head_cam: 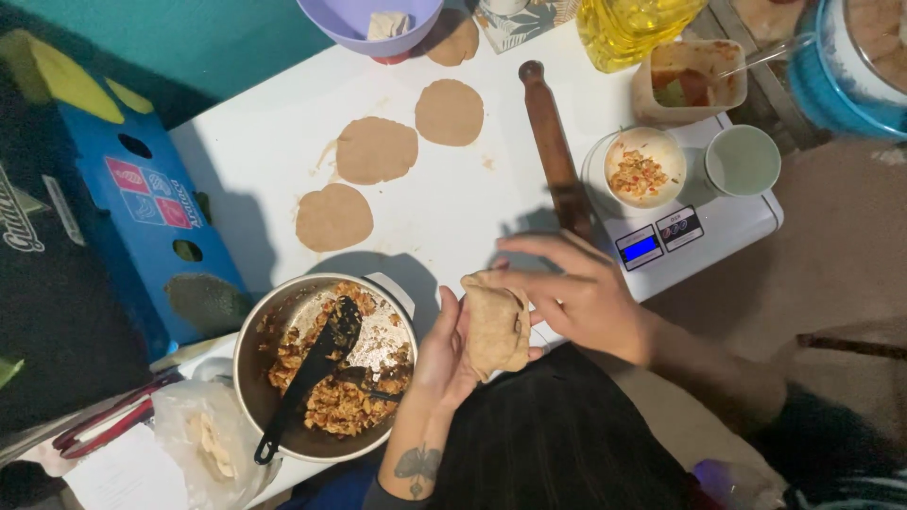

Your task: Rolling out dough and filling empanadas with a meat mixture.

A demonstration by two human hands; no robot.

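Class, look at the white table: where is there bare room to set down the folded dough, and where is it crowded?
Bare patch: between the three flat dough rounds and the rolling pin, above the left hand and right hand holding the folded dough. Another lies left of the rounds, along the table edge. Crowded: around the scale and the pot.

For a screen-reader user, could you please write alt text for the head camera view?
Both hands, left hand and right hand, fold a tan filled dough parcel over a white table. Beside them sits a round metal pot of chopped filling with a black plastic spatula; three flat brown dough rounds and a wooden rolling pin lie beyond.
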